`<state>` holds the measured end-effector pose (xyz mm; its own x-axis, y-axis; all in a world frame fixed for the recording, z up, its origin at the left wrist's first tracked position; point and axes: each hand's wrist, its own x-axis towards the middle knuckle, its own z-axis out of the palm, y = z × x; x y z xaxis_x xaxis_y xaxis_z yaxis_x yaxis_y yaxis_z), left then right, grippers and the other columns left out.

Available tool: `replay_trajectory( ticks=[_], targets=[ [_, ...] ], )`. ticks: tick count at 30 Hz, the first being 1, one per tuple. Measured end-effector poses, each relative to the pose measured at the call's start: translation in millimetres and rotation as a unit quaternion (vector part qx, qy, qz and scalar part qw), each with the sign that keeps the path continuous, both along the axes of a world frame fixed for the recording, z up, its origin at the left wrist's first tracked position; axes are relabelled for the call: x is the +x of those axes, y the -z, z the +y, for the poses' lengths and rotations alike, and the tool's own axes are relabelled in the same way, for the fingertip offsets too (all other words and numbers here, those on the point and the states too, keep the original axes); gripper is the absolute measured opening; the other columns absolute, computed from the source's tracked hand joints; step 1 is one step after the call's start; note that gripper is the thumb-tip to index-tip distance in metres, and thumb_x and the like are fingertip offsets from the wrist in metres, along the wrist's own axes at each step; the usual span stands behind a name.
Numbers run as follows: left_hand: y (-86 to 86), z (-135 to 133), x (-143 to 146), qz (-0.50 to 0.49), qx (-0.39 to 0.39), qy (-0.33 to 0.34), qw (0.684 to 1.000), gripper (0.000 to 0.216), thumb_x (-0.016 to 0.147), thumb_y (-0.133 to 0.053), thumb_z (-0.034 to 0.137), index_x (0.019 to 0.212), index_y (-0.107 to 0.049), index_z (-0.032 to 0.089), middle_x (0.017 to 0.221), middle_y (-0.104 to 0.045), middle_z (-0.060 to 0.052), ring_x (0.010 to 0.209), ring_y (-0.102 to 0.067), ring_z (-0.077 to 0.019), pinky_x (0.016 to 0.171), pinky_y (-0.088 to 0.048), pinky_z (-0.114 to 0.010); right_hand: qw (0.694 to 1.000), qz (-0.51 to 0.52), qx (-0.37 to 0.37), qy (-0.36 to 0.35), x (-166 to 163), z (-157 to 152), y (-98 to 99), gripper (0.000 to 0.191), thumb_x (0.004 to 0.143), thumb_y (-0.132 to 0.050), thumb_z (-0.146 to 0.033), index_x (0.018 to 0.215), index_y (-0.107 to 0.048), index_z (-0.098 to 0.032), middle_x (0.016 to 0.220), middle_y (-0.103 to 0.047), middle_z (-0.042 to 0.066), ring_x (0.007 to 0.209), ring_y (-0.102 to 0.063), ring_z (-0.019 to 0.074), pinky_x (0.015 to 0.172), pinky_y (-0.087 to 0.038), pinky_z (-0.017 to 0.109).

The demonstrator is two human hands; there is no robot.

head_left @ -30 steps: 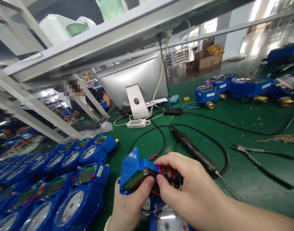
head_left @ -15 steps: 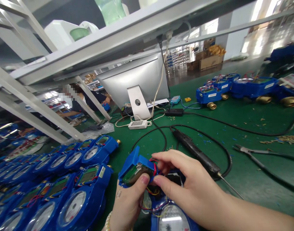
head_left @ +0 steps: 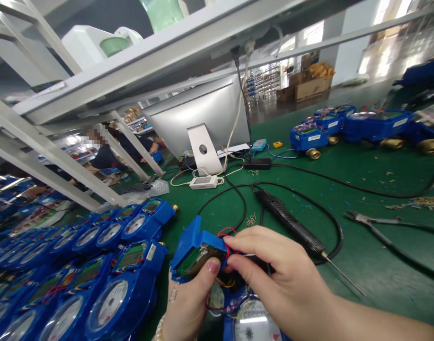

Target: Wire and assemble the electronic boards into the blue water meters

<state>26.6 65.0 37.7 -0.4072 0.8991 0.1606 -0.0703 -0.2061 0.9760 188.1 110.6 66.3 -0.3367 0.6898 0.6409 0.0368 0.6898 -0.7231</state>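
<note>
My left hand (head_left: 188, 300) grips a blue plastic housing (head_left: 187, 240) with a green circuit board (head_left: 192, 263) in it, the thumb pressed along its near edge. At the housing's right side my right hand (head_left: 286, 270) pinches thin red wires (head_left: 227, 247) between thumb and index finger. Below both hands lies a blue water meter (head_left: 254, 322) with a round dial, partly covered by the right hand. Red, yellow and dark wires (head_left: 222, 309) run loosely between housing and meter. The wire ends at the fingertips are hidden.
Rows of blue water meters (head_left: 108, 303) fill the left side; several more (head_left: 312, 137) stand at the right rear. A black electric screwdriver (head_left: 287, 222) with its cable and cutting pliers (head_left: 387, 237) lie to the right. Behind stands a monitor (head_left: 206, 118) under a shelf (head_left: 160, 64).
The housing has shifted slightly left and tilted in my left hand. My right fingertips have closed in on the red wires at its side.
</note>
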Motion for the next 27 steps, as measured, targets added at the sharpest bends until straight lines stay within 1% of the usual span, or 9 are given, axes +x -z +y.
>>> replay_trajectory(
  ticks=[2, 4, 8, 13, 17, 19, 21, 24, 27],
  targets=[
    [1.7, -1, -1, 0.009, 0.000, -0.011, 1.000, 0.038, 0.068, -0.080, 0.033, 0.102, -0.073, 0.018, 0.088, -0.075, -0.005, 0.085, -0.070, -0.0207, 0.081, -0.057, -0.026, 0.995, 0.004, -0.092, -0.035, 0, -1, -3.3, 0.018, 0.087, -0.060, -0.014, 0.102, -0.070, -0.019, 0.091, -0.067, 0.001, 0.083, -0.063, 0.0132, 0.073, -0.052, 0.024],
    [3.8, -2, -3, 0.021, 0.008, -0.019, 1.000, 0.038, 0.067, -0.081, 0.032, 0.102, -0.072, 0.020, 0.084, -0.074, -0.003, 0.081, -0.069, -0.0186, 0.080, -0.057, -0.026, 0.990, 0.006, -0.126, -0.056, 0, -2, -5.2, 0.020, 0.087, -0.059, -0.014, 0.102, -0.070, -0.021, 0.090, -0.065, 0.000, 0.083, -0.062, 0.0128, 0.073, -0.051, 0.024],
    [3.3, -4, -8, 0.079, 0.045, 0.017, 0.996, 0.029, 0.070, -0.077, 0.031, 0.097, -0.071, 0.020, 0.076, -0.070, -0.001, 0.068, -0.066, -0.0161, 0.073, -0.058, -0.026, 0.995, 0.008, -0.077, -0.064, 4, -4, -4.9, 0.020, 0.088, -0.055, -0.013, 0.104, -0.067, -0.017, 0.092, -0.064, 0.004, 0.087, -0.059, 0.0147, 0.078, -0.048, 0.027],
    [-5.2, -3, -14, 0.144, 0.063, 0.113, 0.981, 0.022, 0.076, -0.071, 0.033, 0.092, -0.069, 0.018, 0.086, -0.067, -0.006, 0.077, -0.066, -0.0224, 0.069, -0.057, -0.032, 0.995, 0.001, -0.041, -0.096, 8, -4, -7.1, 0.023, 0.087, -0.053, -0.011, 0.106, -0.064, -0.016, 0.092, -0.063, 0.005, 0.086, -0.057, 0.0154, 0.076, -0.047, 0.028],
    [-5.6, 0, -17, 0.093, 0.060, 0.166, 0.980, 0.024, 0.078, -0.069, 0.037, 0.092, -0.067, 0.018, 0.082, -0.064, -0.005, 0.074, -0.063, -0.0213, 0.066, -0.054, -0.031, 0.986, 0.015, -0.118, -0.115, 5, -5, -12.8, 0.022, 0.083, -0.060, -0.012, 0.102, -0.069, -0.018, 0.084, -0.062, 0.003, 0.077, -0.058, 0.0145, 0.068, -0.048, 0.026],
    [-3.8, 1, -16, 0.048, 0.055, 0.189, 0.979, 0.026, 0.079, -0.068, 0.040, 0.095, -0.067, 0.019, 0.082, -0.064, -0.005, 0.076, -0.063, -0.0207, 0.068, -0.053, -0.030, 0.977, 0.036, -0.171, -0.120, 2, -7, -14.1, 0.027, 0.079, -0.064, -0.011, 0.103, -0.071, -0.022, 0.081, -0.061, 0.001, 0.074, -0.059, 0.0134, 0.064, -0.048, 0.024],
    [-1.5, 1, -14, 0.013, 0.044, 0.200, 0.979, 0.027, 0.080, -0.067, 0.041, 0.100, -0.065, 0.022, 0.084, -0.065, -0.004, 0.079, -0.063, -0.0202, 0.071, -0.053, -0.030, 0.973, 0.055, -0.196, -0.108, 1, -8, -13.2, 0.032, 0.077, -0.067, -0.011, 0.104, -0.071, -0.026, 0.080, -0.061, 0.000, 0.072, -0.059, 0.0126, 0.062, -0.048, 0.022],
    [1.9, 0, -13, -0.006, 0.036, 0.213, 0.976, 0.029, 0.080, -0.067, 0.043, 0.100, -0.064, 0.022, 0.084, -0.062, -0.004, 0.079, -0.061, -0.0208, 0.072, -0.052, -0.032, 0.981, 0.050, -0.166, -0.085, 1, -9, -9.8, 0.023, 0.078, -0.068, -0.015, 0.100, -0.071, -0.023, 0.081, -0.062, 0.001, 0.073, -0.059, 0.0135, 0.064, -0.047, 0.024],
    [3.9, 0, -14, 0.015, 0.049, 0.205, 0.977, 0.030, 0.078, -0.068, 0.043, 0.097, -0.063, 0.021, 0.085, -0.059, -0.004, 0.078, -0.059, -0.0202, 0.070, -0.051, -0.031, 0.990, 0.019, -0.114, -0.078, 4, -9, -8.2, 0.015, 0.082, -0.063, -0.015, 0.095, -0.070, -0.017, 0.079, -0.062, 0.002, 0.073, -0.058, 0.0139, 0.065, -0.046, 0.025]
  ],
)
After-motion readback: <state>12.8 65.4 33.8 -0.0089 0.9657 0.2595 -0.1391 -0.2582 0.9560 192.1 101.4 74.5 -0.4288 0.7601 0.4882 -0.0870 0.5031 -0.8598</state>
